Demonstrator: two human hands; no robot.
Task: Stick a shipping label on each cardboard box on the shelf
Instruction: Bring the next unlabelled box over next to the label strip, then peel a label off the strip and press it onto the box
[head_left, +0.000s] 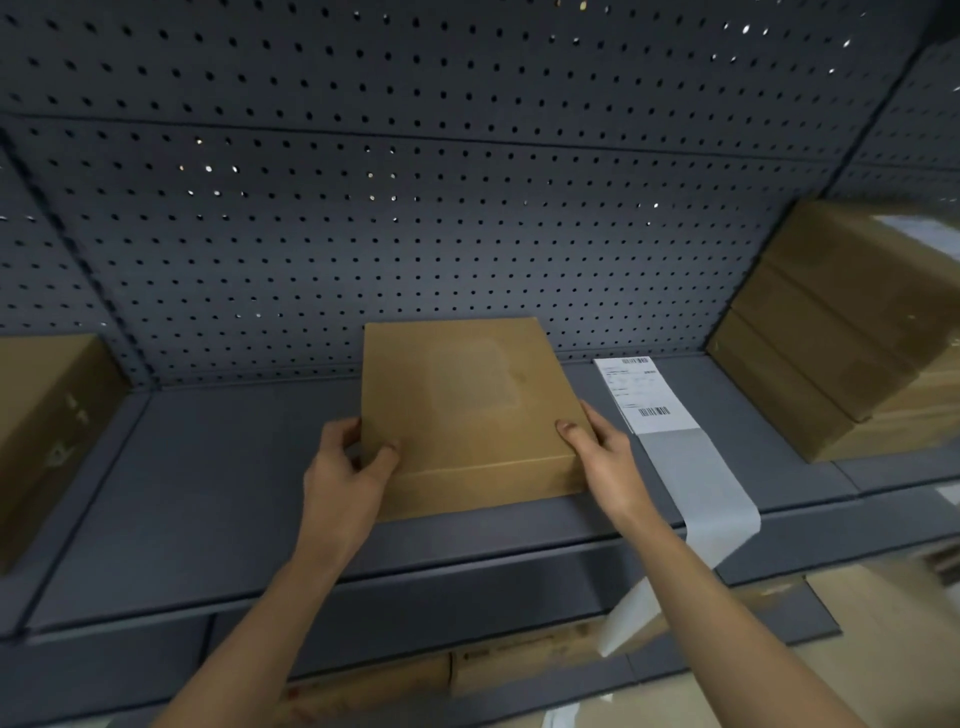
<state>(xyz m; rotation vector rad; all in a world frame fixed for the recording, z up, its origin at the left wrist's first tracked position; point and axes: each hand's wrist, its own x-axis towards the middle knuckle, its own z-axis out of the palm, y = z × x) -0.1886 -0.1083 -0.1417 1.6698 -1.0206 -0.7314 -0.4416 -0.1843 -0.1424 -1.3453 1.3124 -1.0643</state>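
Grey shelf (208, 493): left hand (348, 462) and right hand (597, 452) grip flat box (467, 400) by its sides; label strip (644, 395) lies front-to-back just right of right fingers (597, 423).

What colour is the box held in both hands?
Plain brown; the box shows best in the head view.
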